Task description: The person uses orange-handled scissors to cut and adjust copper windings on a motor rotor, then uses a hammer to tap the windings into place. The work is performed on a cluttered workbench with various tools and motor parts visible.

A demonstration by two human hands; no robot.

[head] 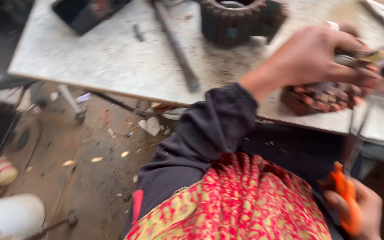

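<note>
Nearest the viewer, below the table's (112, 58) front edge, the right hand (361, 213) is curled shut around one orange-handled tool (347, 202). Its handle runs up and slightly left from the fist, and a thin blurred shaft rises on toward the table edge, so the long axis is close to upright; the tip cannot be made out. Left of that hand lies red and yellow patterned cloth (241, 200), with a dark sleeve (201, 138) climbing from it toward the table.

On the table, near its front edge and at the right, the left hand (321, 55) is bent over one reddish-brown coil bundle (323, 98), fingers closed on a small dark metal piece with a yellowish tip (361, 58) just above the bundle. A pale ring sits on one finger.

Farther back, left of the hand, one long dark metal rod (176, 44) lies on the table, running from the far edge toward the front, tilted slightly right. Behind the hand stands one rusty toothed ring (236, 20), hollow, its inside too blurred to read. At the far left corner sits one dark tray (83, 15); its contents are unclear.
</note>
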